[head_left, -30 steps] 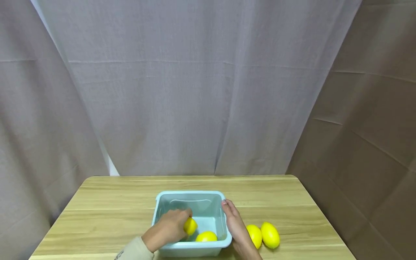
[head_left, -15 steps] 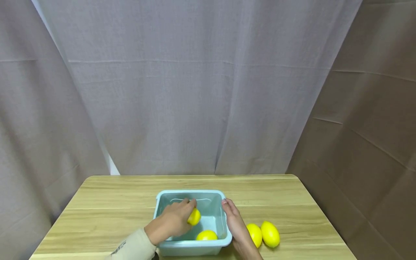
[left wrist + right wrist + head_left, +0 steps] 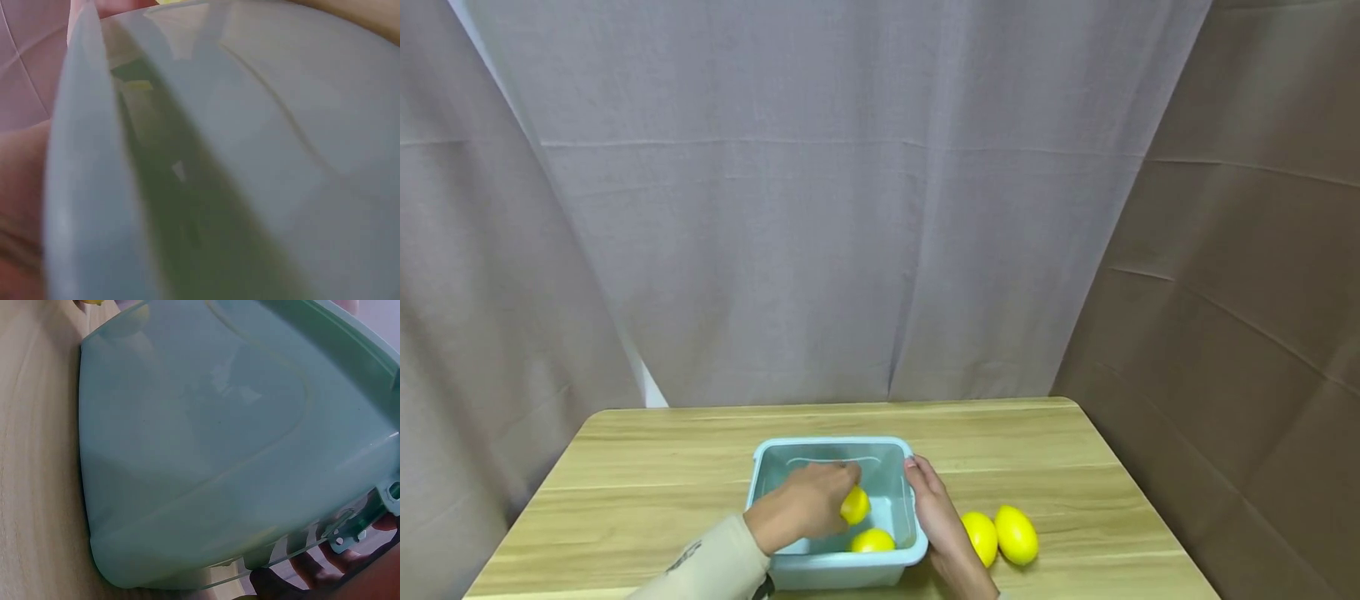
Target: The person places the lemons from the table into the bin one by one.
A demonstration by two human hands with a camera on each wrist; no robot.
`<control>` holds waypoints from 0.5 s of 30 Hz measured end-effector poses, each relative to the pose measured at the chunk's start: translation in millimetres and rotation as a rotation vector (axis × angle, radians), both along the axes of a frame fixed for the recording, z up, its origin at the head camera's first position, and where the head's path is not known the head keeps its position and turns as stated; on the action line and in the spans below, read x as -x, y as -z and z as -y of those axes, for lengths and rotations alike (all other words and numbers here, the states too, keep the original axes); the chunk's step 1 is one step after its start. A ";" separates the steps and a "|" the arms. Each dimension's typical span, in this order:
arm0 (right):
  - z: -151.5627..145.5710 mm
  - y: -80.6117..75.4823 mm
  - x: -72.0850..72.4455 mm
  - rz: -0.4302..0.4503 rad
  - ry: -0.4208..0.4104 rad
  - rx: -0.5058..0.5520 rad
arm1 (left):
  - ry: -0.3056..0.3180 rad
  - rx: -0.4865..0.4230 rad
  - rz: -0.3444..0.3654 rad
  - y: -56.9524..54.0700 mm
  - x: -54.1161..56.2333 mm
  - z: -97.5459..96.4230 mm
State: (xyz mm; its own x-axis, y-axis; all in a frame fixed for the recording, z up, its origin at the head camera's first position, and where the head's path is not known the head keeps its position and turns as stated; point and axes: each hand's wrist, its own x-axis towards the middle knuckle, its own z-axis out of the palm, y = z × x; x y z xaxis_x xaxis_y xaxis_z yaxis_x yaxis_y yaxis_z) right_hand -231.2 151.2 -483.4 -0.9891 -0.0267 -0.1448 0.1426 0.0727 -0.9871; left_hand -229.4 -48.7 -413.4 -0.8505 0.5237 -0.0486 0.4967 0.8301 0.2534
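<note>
My left hand (image 3: 811,502) reaches over the near left side of a light blue plastic bin (image 3: 838,562) and grips a lemon (image 3: 855,506) inside it. A second lemon (image 3: 872,541) lies in the bin near its front wall. On the right side, my right hand (image 3: 937,510) holds the bin, thumb at the rim and fingers against the outer wall. The left wrist view is mostly filled by the bin's wall (image 3: 281,206). In the right wrist view, the fingers (image 3: 306,569) show beneath the bin's side (image 3: 206,444).
Two more lemons, a nearer one (image 3: 981,537) and one beside it (image 3: 1017,535), lie on the wooden table (image 3: 647,492) to the right of my right hand. Grey curtains (image 3: 760,250) hang behind the table, with a brown one (image 3: 1240,333) on the right.
My left hand has lifted the lemon a little and carried it to the right within the bin. My right hand keeps its hold on the bin. The head view has shifted slightly.
</note>
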 end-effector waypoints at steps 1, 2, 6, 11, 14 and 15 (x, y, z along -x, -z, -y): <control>0.0 -0.1 0.1 0.001 0.001 -0.001 | 0.000 0.001 0.015 1.2 1.1 -1.2; 0.0 0.0 0.2 0.001 0.002 0.001 | 0.000 -0.002 0.024 2.6 2.1 -2.2; -0.1 1.0 -0.3 0.001 -0.005 0.013 | -0.005 -0.050 0.073 13.9 8.1 -3.3; -0.2 1.9 -0.8 -0.001 -0.013 0.010 | 0.013 -0.089 0.100 44.8 24.7 0.1; -0.2 0.6 -0.8 0.001 -0.011 0.004 | 0.008 -0.099 0.131 56.6 32.6 -0.2; -0.1 -0.2 -0.7 0.001 -0.010 0.004 | -0.002 -0.103 0.146 58.4 33.8 -1.3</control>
